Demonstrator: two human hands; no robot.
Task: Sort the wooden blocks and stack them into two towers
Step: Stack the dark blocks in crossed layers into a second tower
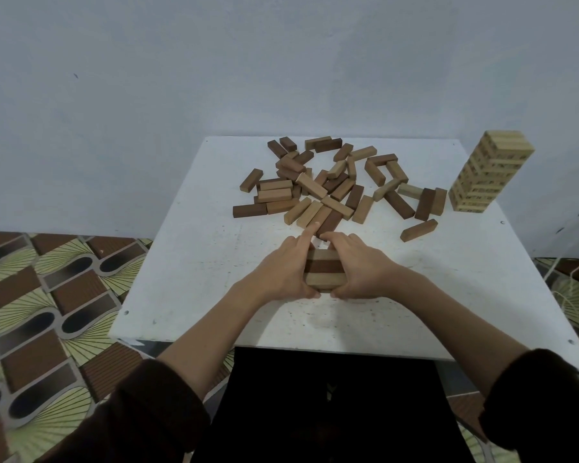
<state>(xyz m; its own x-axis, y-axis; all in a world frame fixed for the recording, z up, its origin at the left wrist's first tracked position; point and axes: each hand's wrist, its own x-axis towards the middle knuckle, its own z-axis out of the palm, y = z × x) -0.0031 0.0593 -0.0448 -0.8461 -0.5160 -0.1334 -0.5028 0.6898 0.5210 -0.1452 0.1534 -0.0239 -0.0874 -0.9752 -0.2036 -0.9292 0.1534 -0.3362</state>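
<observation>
Left hand (281,272) and right hand (361,269) cup the low stack of light and dark brown wooden blocks (325,272) on the white desk (188,279), fingers clamped on its sides, loose block pile (321,185) just beyond them; advise even squeeze to square edges before the next layer.

A white table (181,289) carried a pale block tower (485,175); left of the tower sprawled loose brown blocks (315,185), and nearer than it sat a short striped stack (325,272).
</observation>
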